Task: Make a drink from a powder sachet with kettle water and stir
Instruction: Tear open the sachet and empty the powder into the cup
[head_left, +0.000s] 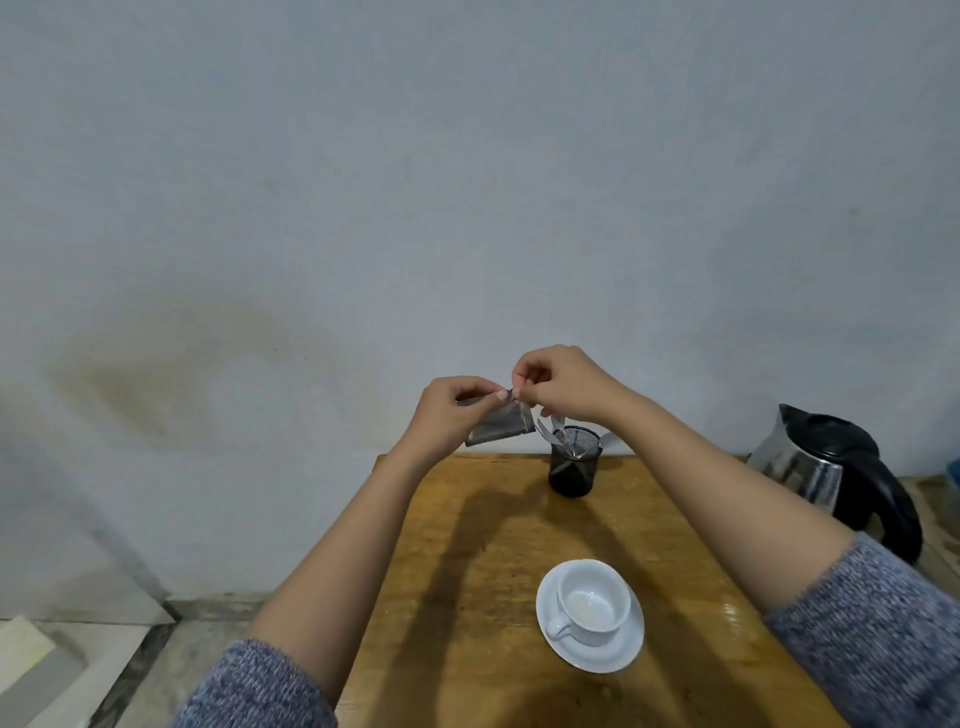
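Observation:
A small silvery powder sachet (500, 424) is held up in the air above the far edge of the wooden table (467, 571). My left hand (448, 413) pinches its upper left part. My right hand (558, 382) pinches its top right corner with thumb and forefinger. A white cup (594, 603), holding no liquid, stands on a white saucer (613, 656) near the table's front right. A steel kettle (826, 475) with a black lid and handle stands off to the right, beyond my right forearm.
A black mesh holder (575, 467) with forks and spoons stands at the table's far edge, just below the sachet. A pale wall rises behind the table. Floor tiles and a pale slab lie at the lower left.

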